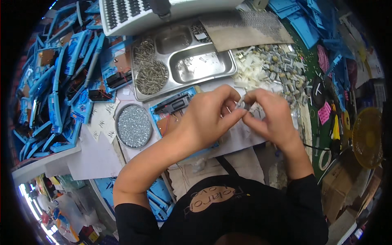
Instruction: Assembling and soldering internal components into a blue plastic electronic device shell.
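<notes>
My left hand point(206, 116) and my right hand point(271, 116) meet over the bench, thumbs and fingertips pinched together. Between them they hold a small grey-and-white part point(242, 104), mostly covered by the fingers; its exact kind is unclear. Under my left hand and wrist lies a blue plastic housing point(153, 111) with a black piece and a brown board in it, partly hidden. Just beyond my hands is a heap of small grey metal cylinders point(277, 67) that look like little motors, mixed with whitish plastic pieces point(251, 67).
A steel compartment tray point(183, 86) holds piles of screws and small metal parts. A round dish point(134, 125) of silvery bits stands left. Stacked blue housings point(57, 90) with wires crowd the far left. Tools point(335, 128) and a yellow fan-like disc point(367, 138) are at right.
</notes>
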`<state>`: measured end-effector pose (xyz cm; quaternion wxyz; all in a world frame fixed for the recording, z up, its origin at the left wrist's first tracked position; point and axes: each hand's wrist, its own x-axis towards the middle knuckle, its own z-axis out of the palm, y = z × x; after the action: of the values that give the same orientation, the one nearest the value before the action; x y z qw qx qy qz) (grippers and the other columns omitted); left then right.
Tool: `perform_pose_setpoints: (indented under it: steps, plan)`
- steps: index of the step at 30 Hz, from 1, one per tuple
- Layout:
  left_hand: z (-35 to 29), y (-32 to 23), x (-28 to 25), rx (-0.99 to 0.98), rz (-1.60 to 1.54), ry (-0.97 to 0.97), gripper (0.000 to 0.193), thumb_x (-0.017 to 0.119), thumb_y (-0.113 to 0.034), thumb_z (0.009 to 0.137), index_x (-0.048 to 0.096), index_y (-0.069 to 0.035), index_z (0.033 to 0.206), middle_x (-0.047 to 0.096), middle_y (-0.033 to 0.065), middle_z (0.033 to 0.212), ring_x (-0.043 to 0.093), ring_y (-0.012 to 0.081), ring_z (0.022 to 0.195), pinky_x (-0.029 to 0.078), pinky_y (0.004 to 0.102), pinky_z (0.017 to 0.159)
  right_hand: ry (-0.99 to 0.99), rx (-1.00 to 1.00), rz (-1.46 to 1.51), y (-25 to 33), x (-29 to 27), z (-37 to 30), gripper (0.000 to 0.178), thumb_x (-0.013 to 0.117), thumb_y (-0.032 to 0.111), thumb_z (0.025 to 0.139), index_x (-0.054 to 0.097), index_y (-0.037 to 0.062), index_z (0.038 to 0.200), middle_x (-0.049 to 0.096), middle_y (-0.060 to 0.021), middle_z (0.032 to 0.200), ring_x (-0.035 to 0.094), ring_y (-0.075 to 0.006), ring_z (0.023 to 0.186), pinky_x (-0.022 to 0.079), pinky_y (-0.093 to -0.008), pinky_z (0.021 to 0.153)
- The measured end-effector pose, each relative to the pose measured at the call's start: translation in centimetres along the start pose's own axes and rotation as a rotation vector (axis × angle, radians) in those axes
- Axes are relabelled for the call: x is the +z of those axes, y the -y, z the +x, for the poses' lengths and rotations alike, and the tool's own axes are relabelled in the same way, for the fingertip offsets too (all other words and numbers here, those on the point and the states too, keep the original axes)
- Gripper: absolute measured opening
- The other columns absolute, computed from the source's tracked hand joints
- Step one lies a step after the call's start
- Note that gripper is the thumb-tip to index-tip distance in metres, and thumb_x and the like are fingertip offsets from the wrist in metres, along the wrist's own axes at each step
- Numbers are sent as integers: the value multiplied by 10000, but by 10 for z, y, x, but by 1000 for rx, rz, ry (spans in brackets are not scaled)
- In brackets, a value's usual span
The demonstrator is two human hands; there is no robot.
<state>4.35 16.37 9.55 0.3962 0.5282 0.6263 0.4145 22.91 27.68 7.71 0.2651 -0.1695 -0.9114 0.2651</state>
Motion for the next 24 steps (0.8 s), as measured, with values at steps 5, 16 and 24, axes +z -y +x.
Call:
perform_pose_setpoints:
  steps: [5,16,24]
  plan:
    - [0,8,-3,330,313,-15,158,734,-52,899,675,-4,1038,697,108,846,706,240,695,555,322,616,22,185,363,-7,5,-11,334,822,109,825,638,43,1096,706,-74,849,698,-191,723,538,-316,641]
    - [113,17,-7,374,338,72,277,730,-157,882,733,-38,1132,753,136,936,723,208,741,565,340,676,-241,699,1369,-50,2,-43,360,701,11,934,557,0,1265,677,-75,812,629,-104,663,488,-204,583]
    - [243,81,-32,506,908,-222,161,708,-200,878,786,-148,1008,713,106,1014,680,345,960,554,456,843,-300,651,1350,-40,-10,-57,387,728,21,919,551,-10,1261,649,-66,791,625,-112,667,480,-210,594]
